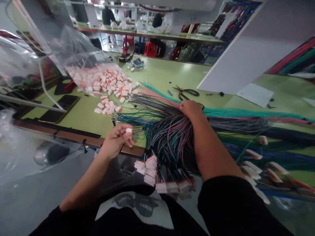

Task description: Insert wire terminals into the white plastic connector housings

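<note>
on table [162, 71], clear bag [75, 46] of connectors [111, 78], hands [116, 140] holding connector [129, 130], wires [169, 132]

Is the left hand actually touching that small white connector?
Touching: the head view shows the left hand pinching the white connector in its fingers.

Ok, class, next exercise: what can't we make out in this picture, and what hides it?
- Head view: which thin green, pink and dark wires the right hand grips; its curled fingers hide them.
- Head view: the back of the small white plastic connector; the left hand covers it.
- Head view: where those wires lead rightward; the picture's edge cuts them off.
- Head view: how many white-and-orange connectors fill the clear bag; they overlap.
</note>
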Tool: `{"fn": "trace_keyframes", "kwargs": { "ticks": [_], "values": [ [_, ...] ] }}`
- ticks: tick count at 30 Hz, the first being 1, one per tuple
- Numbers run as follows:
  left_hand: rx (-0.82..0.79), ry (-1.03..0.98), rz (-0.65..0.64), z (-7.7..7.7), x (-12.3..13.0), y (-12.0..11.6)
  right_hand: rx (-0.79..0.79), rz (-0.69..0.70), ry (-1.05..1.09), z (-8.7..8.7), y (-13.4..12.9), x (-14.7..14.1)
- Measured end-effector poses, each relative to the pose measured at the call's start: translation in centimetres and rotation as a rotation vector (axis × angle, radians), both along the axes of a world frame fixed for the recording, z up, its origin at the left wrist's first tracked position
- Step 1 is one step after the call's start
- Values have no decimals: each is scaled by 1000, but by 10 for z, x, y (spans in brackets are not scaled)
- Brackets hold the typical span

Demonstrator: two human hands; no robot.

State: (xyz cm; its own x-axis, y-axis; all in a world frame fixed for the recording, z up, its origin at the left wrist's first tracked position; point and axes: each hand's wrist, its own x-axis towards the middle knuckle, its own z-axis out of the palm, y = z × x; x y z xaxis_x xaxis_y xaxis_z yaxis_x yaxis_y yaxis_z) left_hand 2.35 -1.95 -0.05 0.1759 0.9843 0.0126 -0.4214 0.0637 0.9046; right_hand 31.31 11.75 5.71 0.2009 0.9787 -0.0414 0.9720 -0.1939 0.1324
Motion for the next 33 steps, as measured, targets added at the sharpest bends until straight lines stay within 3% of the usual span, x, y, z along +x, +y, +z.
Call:
{"fn": "trace_keyframes", "kwargs": {
  "ticks": [8,13,19,24,33],
  "values": [
    [-11,-31,12,2,1,0,329,-185,274,4,1,1],
    [-23,-44,1,3,1,1,204,144,297,12,-5,-30],
    [-40,-85,-12,3,2,3,392,444,576,29,-37,-63],
    [-48,-112,-5,6,3,6,138,798,833,26,-66,-92],
    [-30,-133,-31,6,1,7,141,972,811,13,-79,-116]
  ]
}}
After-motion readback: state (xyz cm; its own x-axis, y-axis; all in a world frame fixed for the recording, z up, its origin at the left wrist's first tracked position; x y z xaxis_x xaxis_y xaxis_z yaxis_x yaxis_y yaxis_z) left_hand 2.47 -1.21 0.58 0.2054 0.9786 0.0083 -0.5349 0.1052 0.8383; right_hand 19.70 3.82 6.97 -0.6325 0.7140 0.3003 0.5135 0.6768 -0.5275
